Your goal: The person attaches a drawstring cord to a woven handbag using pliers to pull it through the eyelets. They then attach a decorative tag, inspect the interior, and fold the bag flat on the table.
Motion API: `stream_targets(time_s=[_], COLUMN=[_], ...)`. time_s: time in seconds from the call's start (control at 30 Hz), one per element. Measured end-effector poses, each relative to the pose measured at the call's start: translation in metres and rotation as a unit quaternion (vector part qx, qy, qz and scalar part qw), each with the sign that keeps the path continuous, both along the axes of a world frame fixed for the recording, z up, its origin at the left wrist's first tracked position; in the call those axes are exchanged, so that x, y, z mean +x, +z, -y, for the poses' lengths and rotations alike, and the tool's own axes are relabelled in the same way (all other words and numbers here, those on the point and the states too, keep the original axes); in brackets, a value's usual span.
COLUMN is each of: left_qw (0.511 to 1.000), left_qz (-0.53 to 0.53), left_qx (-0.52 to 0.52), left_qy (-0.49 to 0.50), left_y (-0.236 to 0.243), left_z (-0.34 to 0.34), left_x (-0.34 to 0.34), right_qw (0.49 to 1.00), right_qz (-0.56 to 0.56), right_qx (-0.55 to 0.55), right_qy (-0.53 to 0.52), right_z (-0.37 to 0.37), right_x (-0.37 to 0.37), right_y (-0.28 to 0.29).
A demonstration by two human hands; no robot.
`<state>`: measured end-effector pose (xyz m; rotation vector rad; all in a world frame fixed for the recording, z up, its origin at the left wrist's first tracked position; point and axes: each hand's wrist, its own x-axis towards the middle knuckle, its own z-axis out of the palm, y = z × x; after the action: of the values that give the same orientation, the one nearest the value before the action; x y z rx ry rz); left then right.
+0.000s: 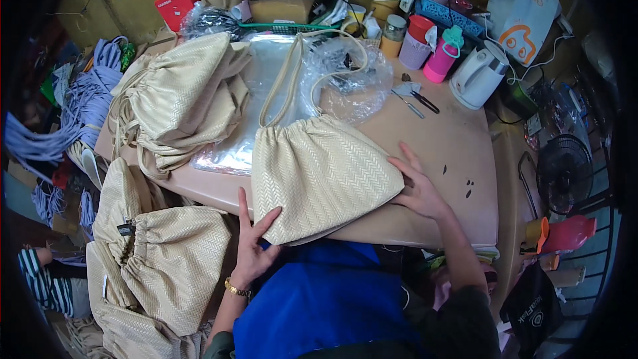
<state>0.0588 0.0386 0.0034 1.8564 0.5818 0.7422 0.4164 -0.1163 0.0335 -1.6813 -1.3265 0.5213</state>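
A cream woven drawstring bag [319, 176] lies at the table's front, its long strap looped upward over clear plastic sheets [231, 157]. My left hand [254, 246] is at the bag's lower left corner, fingers spread, touching its edge. My right hand [419, 189] is open at the bag's right corner, fingers apart and partly touching it. A pile of similar bags [176, 100] sits to the upper left, and more bags [176, 259] are heaped below the table's left edge, beside my left arm.
The tan tabletop [465, 146] holds pliers [425, 102], crumpled plastic [362, 80], bottles [438, 63] and a white kettle [475, 80]. Lilac cord bundles [86, 100] are at left, a black fan [565, 173] at right. Another person's striped sleeve or garment [50, 282] shows at lower left.
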Motion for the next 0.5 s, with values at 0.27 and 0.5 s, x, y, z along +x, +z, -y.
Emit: stream_targets(time_s=[0.27,0.5], left_qw=[0.968,0.967], left_qz=[-0.024,0.012], left_qx=[0.13,0.186], left_qy=[0.212,0.175], left_y=[-0.018,-0.005], left_z=[-0.015,-0.01], left_x=[0.025,0.018], right_qw=[0.995,0.896], right_qz=[-0.075,0.444], right_qx=[0.071,0.013], right_qy=[0.008,0.009], right_z=[-0.011,0.009], right_x=[0.016,-0.036], right_y=[-0.082,-0.002])
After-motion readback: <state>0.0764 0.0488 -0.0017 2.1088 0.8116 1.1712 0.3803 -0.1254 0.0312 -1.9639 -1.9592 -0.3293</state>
